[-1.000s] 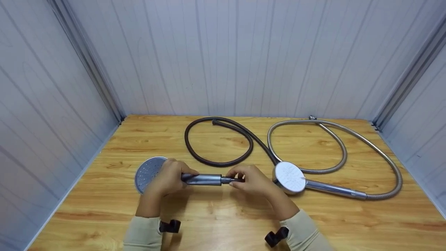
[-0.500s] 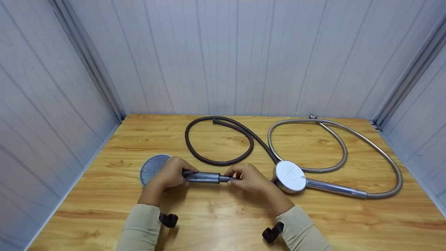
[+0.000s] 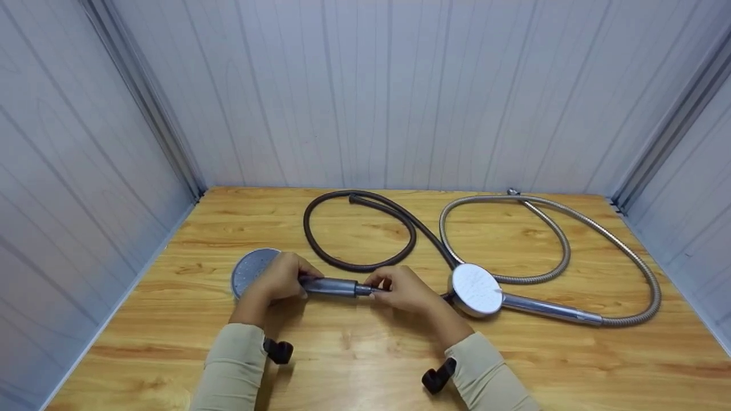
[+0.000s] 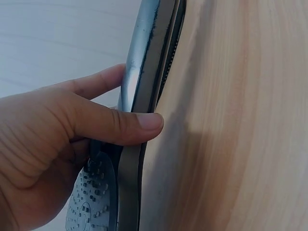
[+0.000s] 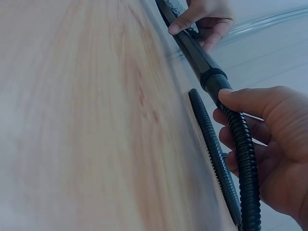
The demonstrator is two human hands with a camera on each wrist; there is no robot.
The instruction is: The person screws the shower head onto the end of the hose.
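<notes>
A dark grey shower head (image 3: 251, 268) lies at the left in the head view, its spray face turned up. My left hand (image 3: 280, 278) grips its handle (image 3: 334, 286) near the neck; in the left wrist view the thumb (image 4: 139, 126) presses along the handle's edge. My right hand (image 3: 402, 289) pinches the connector end of a black ribbed hose (image 5: 244, 163), right at the handle's lower end. In the right wrist view the connector (image 5: 216, 86) meets the handle in line; how deep it sits I cannot tell.
The black hose loops (image 3: 308, 228) across the table's (image 3: 188, 325) back middle. To the right lies a chrome shower head (image 3: 476, 289) with a white face, joined to a silver metal hose (image 3: 651, 285). Pale panel walls (image 3: 365, 97) enclose the back and sides.
Both hands have shifted slightly away from the body, toward the back of the table, with the grey shower head and hose end between them. My grips look the same.
</notes>
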